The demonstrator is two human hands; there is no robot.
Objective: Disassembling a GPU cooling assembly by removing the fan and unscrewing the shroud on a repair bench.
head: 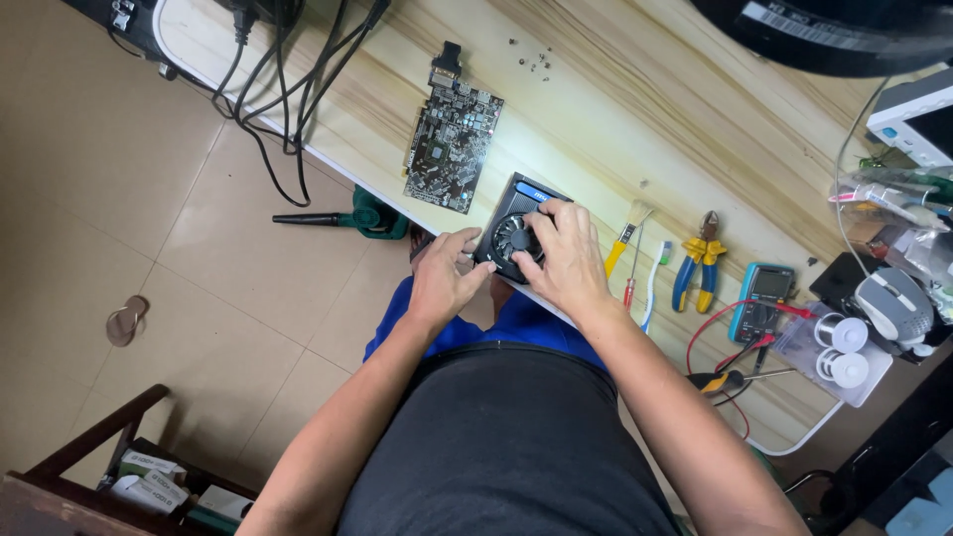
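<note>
1. Light wooden table [596,109] over a beige tiled floor, with a bare green circuit board [454,149] lying nearby.
2. Black plastic fan shroud [518,230] sits at the table's near edge.
3. Left hand [444,275] has a closed grip on the shroud's edge.
4. Right hand [563,256] presses spread fingers on the fan, not really gripping.

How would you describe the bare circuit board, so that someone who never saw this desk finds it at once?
Start at the wooden desk and go to its near edge, by the hanging black cables. The circuit board lies flat there, just beyond the black fan cooler under both hands. Unlike the cooler, it is a thin dark rectangle covered with tiny components, and no hand touches it.
</note>
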